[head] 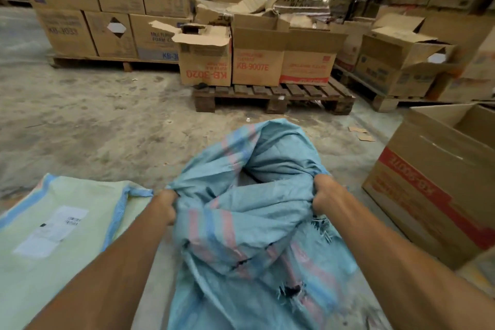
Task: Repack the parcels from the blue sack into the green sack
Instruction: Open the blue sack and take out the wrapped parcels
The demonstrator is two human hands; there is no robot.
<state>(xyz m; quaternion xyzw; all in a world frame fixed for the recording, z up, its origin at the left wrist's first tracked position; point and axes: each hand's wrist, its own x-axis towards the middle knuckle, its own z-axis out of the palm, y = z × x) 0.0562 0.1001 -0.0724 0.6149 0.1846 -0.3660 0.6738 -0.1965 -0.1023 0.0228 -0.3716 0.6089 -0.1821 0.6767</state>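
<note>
Two hands hold the blue sack at its mouth. The left hand has its fingers curled tight around a bunch of the woven cloth on the left edge, and the right hand grips a bunch on the right edge in the same way, so the mouth is pulled wide between them. The sack stands on the concrete floor directly in front of the person, between the two bare forearms. It has pink and darker blue stripes and some torn holes low on its near side. Inside the mouth only folds of cloth are seen, and I cannot tell if parcels are there. The green sack lies flat on the floor just beside it on the left, with a white label on top, and its corner reaches to the left hand. On the right, near the blue sack, stands an open cardboard box with a red band. Farther back, a wooden pallet carries three cartons, and behind them more cartons are stacked high.
</note>
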